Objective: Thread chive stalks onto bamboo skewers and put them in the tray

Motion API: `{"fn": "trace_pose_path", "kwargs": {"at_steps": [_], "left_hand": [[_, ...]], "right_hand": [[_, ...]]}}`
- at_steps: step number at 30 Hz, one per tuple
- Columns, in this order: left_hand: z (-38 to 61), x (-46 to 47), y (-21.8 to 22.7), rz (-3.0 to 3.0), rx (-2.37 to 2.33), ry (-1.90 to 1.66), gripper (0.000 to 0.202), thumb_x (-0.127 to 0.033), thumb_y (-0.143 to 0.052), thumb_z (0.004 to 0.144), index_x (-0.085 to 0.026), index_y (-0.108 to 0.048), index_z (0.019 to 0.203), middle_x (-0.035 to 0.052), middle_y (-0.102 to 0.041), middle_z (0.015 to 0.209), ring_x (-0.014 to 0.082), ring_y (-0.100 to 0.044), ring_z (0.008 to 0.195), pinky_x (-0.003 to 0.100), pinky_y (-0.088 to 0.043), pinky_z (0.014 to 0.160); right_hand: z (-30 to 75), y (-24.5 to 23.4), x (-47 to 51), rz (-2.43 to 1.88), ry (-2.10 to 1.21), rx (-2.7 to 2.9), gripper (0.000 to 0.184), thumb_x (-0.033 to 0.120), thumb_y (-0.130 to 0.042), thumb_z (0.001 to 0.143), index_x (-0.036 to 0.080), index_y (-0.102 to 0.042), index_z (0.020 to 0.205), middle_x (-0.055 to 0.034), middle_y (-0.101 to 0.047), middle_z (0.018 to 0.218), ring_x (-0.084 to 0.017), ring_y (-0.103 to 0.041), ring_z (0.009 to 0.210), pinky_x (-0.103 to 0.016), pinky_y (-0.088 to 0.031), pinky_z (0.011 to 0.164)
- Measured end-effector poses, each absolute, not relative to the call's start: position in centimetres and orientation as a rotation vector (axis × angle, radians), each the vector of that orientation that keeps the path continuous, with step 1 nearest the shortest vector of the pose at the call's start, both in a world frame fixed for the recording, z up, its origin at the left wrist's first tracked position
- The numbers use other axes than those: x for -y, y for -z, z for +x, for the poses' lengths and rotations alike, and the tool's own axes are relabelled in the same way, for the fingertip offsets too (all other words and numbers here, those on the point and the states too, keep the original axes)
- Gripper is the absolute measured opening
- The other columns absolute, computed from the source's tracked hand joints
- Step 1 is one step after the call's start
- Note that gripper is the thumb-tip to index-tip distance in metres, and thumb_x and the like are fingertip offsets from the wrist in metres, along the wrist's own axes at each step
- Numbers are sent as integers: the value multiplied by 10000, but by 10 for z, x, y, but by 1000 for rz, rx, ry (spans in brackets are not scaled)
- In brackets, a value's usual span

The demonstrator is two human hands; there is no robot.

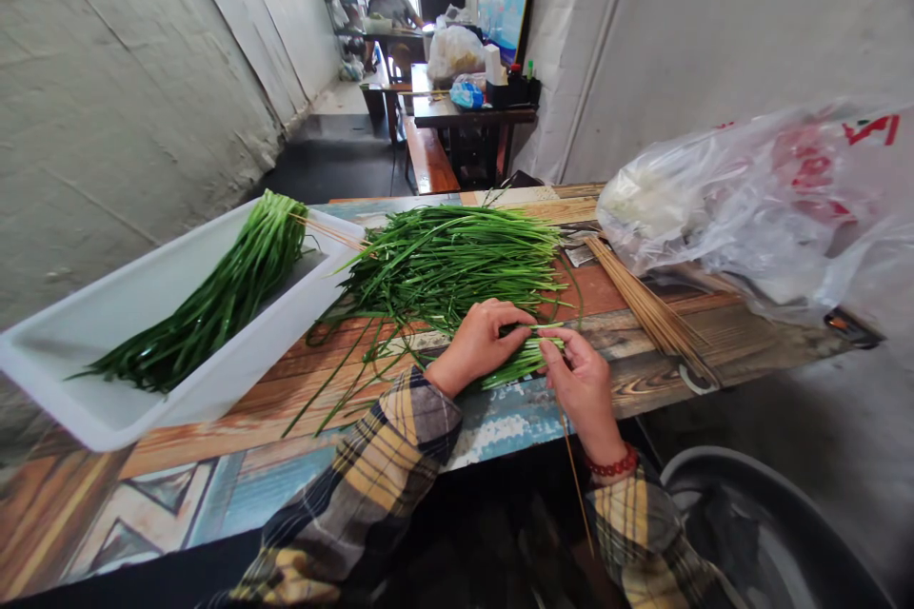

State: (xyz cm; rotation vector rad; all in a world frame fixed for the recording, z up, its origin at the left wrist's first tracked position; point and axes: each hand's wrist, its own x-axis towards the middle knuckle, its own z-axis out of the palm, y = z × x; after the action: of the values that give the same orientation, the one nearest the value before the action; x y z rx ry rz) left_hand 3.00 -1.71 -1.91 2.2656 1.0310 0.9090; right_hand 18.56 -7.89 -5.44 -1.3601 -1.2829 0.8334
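A large heap of green garlic chives lies across the patterned wooden table. At its near edge my left hand is closed on a small bunch of chives, fingers bent over the stems. My right hand pinches at the pale cut ends of that bunch, thumb and forefinger together. From under the right hand a thin bamboo skewer hangs down past the table edge; its upper end is hidden. More bamboo skewers lie in a loose bundle to the right.
On the left, a white plastic tub holds skewered chives. A clear plastic bag sits at the right end. Below right stands a grey basin. Farther back are another table, a bench and a seated person.
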Motion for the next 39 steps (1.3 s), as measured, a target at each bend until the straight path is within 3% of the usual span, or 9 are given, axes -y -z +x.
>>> {"fn": "trace_pose_path", "kwargs": {"at_steps": [39], "left_hand": [[30,17,22,2025,-921,-981,176,-168,-544,836,-148,-713,881,51,-719,876,147,-648,837,242,-476,790]], "right_hand": [[186,54,77,-1376,-836,1276,302,425,-565,849,160,-645,970,10,-601,584,-117,-558,460,-211,-394,430]]}}
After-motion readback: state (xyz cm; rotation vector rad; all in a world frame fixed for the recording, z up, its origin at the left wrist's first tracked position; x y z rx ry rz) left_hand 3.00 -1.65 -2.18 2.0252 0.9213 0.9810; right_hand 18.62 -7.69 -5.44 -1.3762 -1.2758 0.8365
